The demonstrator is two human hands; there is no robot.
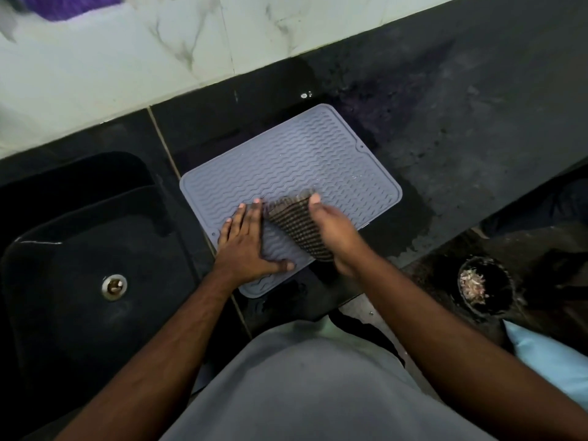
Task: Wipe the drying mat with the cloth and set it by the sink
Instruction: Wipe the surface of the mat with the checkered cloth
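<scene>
A grey ribbed drying mat lies flat on the black counter, just right of the black sink. My left hand presses flat on the mat's near left part, fingers straight and spread. My right hand grips a dark striped cloth and holds it against the mat's near middle. The cloth's near end is hidden under my right hand. A few water drops shine on the mat's far right area.
The sink has a metal drain. A white marble wall runs behind the counter. Wet patches mark the counter right of the mat. Below the counter edge stand a dark bin with scraps and a light blue object.
</scene>
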